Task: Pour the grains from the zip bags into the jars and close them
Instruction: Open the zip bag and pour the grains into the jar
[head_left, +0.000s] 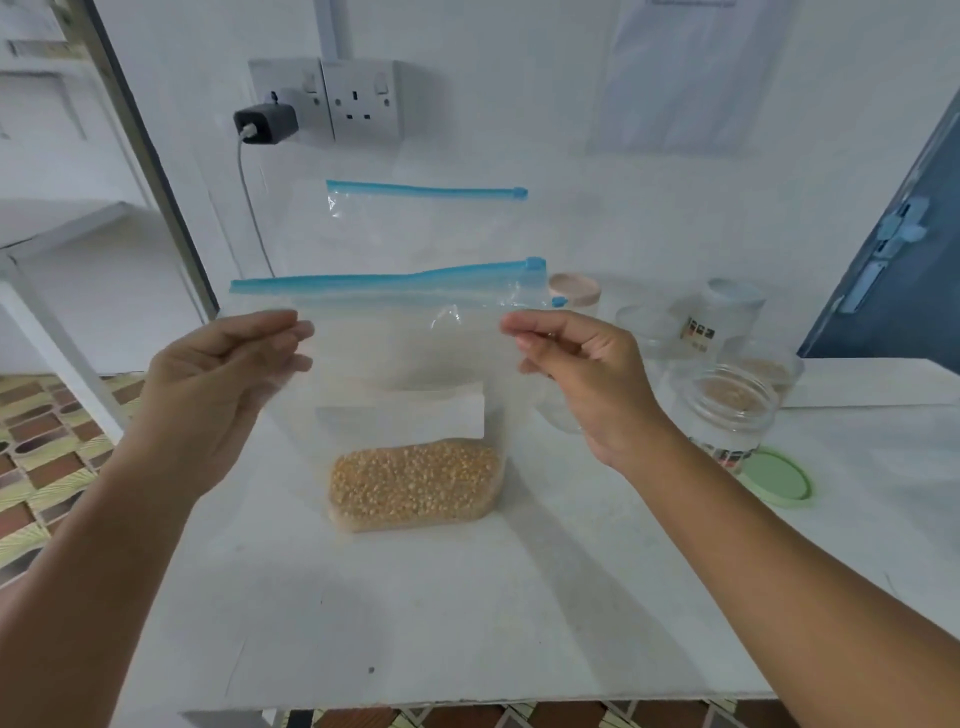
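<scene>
Zip bag (405, 364), clear, blue slider strip, yellow grains (415, 486) settled at bottom: held upright between both hands, left hand (218, 384) and right hand (582, 374) each pinching an upper side edge. Open jar (727, 415) holding grain, beside right wrist.

White wall (519, 104), patterned tile floor (47, 431)

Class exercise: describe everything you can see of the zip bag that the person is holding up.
The zip bag is clear, soft plastic with a blue zip strip along the top and its slider at the right end. It stands upright on the white table. Yellow grains fill its bottom. The left hand and right hand each pinch an upper side.
</scene>
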